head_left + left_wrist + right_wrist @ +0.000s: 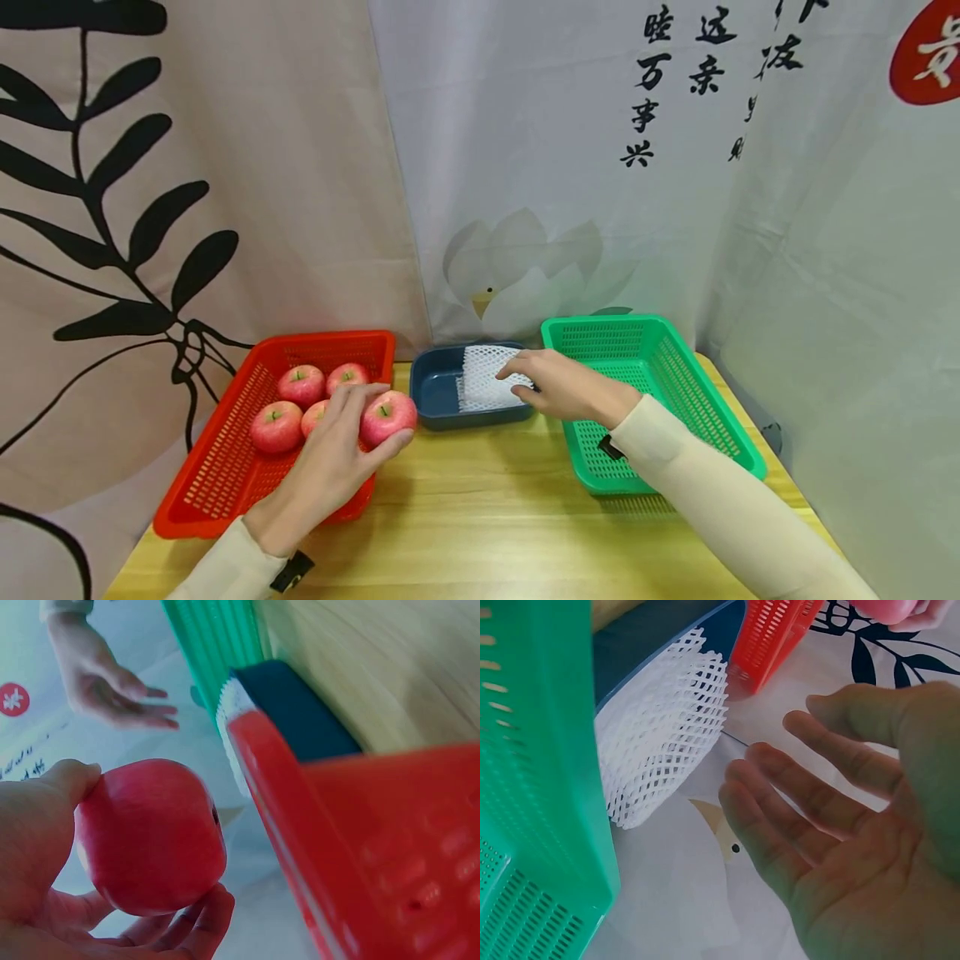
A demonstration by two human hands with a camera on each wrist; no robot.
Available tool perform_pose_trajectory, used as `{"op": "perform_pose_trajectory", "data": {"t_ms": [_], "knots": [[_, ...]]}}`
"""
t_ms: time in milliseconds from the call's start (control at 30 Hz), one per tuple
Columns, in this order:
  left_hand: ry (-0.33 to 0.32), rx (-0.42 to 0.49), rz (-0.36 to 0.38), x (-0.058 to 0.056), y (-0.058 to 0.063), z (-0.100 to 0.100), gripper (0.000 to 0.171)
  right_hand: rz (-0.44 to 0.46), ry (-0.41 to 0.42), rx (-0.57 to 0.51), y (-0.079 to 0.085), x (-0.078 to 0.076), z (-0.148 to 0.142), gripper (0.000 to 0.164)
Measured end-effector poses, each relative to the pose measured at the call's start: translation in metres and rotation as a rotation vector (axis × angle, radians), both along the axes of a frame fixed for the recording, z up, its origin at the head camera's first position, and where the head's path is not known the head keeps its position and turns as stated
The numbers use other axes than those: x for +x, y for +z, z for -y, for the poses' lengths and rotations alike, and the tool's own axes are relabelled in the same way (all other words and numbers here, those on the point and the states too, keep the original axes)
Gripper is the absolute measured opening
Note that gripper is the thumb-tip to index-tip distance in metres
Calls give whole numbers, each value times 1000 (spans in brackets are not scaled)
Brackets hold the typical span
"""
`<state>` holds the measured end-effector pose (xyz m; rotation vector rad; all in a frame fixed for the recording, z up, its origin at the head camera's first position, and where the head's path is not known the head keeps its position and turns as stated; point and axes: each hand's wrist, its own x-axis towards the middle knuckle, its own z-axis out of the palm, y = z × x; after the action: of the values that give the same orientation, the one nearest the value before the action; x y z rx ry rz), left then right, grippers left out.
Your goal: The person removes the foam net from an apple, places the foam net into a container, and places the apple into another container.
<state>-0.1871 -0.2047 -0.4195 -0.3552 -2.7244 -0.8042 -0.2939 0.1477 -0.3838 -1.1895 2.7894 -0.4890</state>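
My left hand (pixel 337 454) grips a red apple (pixel 388 417) over the right side of the red basket (pixel 217 492), thumb on one side and fingers curled round the other, as the left wrist view shows. Several more apples (pixel 276 426) lie in that basket, one partly hidden behind the hand. My right hand (pixel 562 385) hovers over the right end of a dark blue tray (pixel 437 392), fingers loosely bent and holding nothing. Under its fingertips are white foam fruit nets (pixel 483 379) in the tray. In the right wrist view the netting (pixel 667 739) stands apart from the fingers.
A green basket (pixel 663 400) with no fruit in it stands at the right, under my right forearm. The baskets and tray sit on a wooden table (pixel 480 517). A printed cloth (pixel 525 167) hangs right behind them, and another side of it closes off the right.
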Motion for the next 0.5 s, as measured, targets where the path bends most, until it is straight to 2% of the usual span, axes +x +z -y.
{"op": "perform_pose_trajectory", "data": {"t_ms": [100,300,500], "knots": [[17,-22,19,-4,3,7,76,-42,7,-20,-2,7,-7,32],[71,-102,103,-10,7,21,84,-90,-1,-54,-3,17,-23,30],[96,-146,133,-16,8,37,84,-112,-12,-72,-5,24,-37,30]]}}
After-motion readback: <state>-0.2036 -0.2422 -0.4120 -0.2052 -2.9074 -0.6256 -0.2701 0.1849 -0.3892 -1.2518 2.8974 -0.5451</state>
